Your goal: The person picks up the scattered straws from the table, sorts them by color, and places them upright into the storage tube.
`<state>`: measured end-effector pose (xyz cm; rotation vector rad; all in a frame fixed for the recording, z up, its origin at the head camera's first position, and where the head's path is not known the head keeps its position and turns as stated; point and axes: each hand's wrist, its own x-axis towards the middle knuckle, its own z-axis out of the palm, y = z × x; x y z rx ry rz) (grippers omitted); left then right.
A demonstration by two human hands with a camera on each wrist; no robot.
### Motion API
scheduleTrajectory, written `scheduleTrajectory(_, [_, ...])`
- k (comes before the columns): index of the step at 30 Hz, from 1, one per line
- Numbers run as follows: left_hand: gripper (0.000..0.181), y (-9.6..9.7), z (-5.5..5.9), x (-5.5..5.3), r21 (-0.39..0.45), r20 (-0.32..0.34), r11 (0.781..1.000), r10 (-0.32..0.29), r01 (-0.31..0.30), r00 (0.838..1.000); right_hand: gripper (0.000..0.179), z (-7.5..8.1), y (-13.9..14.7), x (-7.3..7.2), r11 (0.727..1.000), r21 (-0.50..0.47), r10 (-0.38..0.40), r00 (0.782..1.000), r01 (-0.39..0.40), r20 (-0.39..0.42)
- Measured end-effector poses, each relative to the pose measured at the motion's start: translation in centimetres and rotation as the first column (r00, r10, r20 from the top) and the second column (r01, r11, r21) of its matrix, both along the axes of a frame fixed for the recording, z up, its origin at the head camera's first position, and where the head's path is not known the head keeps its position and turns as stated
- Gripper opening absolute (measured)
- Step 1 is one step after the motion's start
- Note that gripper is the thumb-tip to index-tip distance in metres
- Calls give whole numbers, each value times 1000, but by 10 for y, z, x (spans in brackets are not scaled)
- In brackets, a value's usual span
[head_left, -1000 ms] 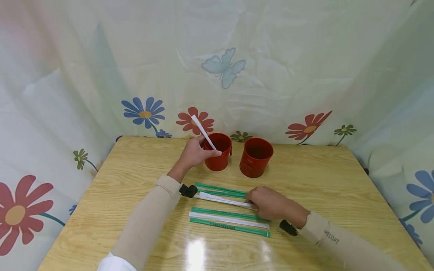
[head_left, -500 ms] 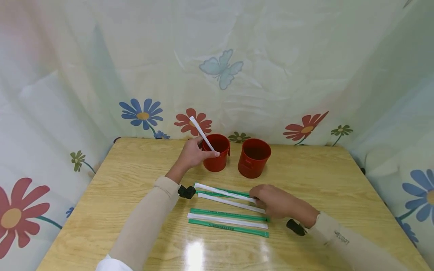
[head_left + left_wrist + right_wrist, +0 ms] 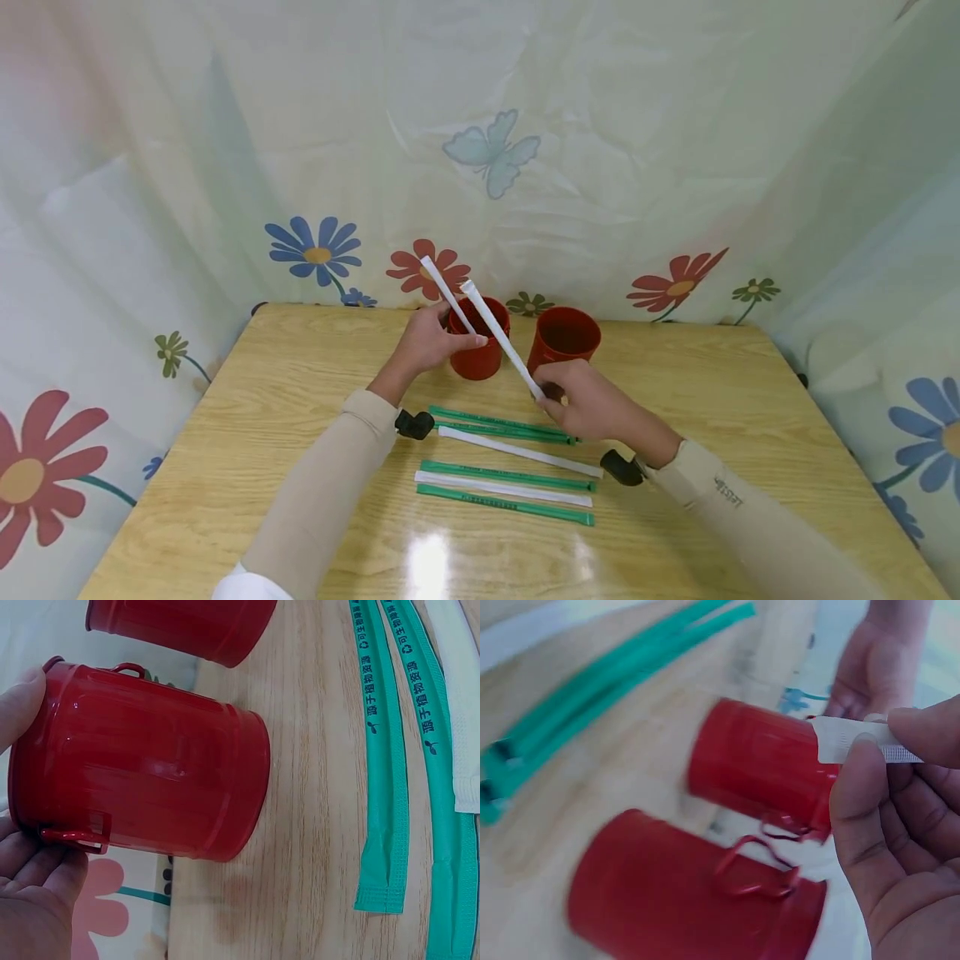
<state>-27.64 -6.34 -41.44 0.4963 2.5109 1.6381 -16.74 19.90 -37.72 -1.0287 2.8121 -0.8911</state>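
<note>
My left hand [image 3: 427, 343] grips the rim of the left red bucket [image 3: 477, 365], thumb on the near rim, fingers by its handle, as the left wrist view shows. One white paper-wrapped straw [image 3: 444, 286] leans in that bucket, its top sticking up to the left. Between thumb and fingers my right hand [image 3: 596, 402] pinches the lower end of another white paper-wrapped straw [image 3: 501, 337]. This straw slants up to the left, overlapping the left bucket in the head view. Behind the right hand stands the right red bucket [image 3: 543, 348], its lower part hidden.
On the wooden table [image 3: 712, 400] lie several green wrapped straws [image 3: 502, 476] and two white ones, roughly side by side, nearer than the buckets. A flower-print curtain [image 3: 600, 167] rises behind the table and along both sides.
My right hand has lifted a white straw off the row on the table and carried it up towards the buckets. The left hand stays on the left bucket.
</note>
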Motion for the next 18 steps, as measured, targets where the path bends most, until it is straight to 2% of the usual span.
scheduleTrajectory(4, [56,-1,0,1,9,1,1000,-6,6,1000,13,10,-14,-12,998,-61,-18,999,16,-41])
scheduleTrajectory(9, [60,-1,-1,1,16,-7,1000,-20,20,1000,10,21,-30,-27,996,-88,-39,996,32,-78])
scheduleTrajectory(15, [57,1,1,-1,14,-4,1000,-23,23,1000,4,39,-47,-42,989,-118,-91,995,87,-32])
scheduleTrajectory(18, [53,2,1,-1,21,-11,1000,-14,14,1000,4,48,-54,-51,986,-127,-113,993,107,-36])
